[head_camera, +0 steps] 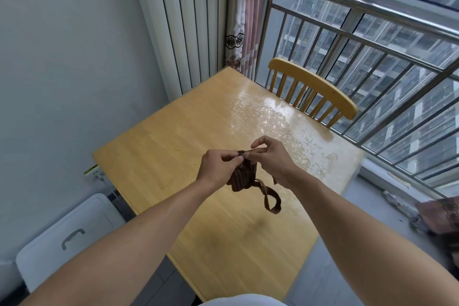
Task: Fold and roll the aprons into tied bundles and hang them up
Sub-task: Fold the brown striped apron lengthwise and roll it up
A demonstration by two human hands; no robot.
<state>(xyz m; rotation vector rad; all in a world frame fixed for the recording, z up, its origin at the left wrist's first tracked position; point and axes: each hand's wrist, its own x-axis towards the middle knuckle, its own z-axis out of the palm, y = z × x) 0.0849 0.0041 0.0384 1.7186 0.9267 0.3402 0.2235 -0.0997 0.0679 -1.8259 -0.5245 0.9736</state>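
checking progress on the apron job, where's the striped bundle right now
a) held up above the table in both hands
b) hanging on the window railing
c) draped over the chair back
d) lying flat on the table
a: the left hand and right hand pinch the top of the brown striped bundle, which hangs above the table with a strap loop dangling below it.

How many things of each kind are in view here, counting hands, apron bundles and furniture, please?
Hands: 2, left hand and right hand, both pinching the bundle's top
Apron bundles: 1, brown striped apron bundle
Tables: 1, wooden table
Chairs: 1, yellow chair
Total: 5
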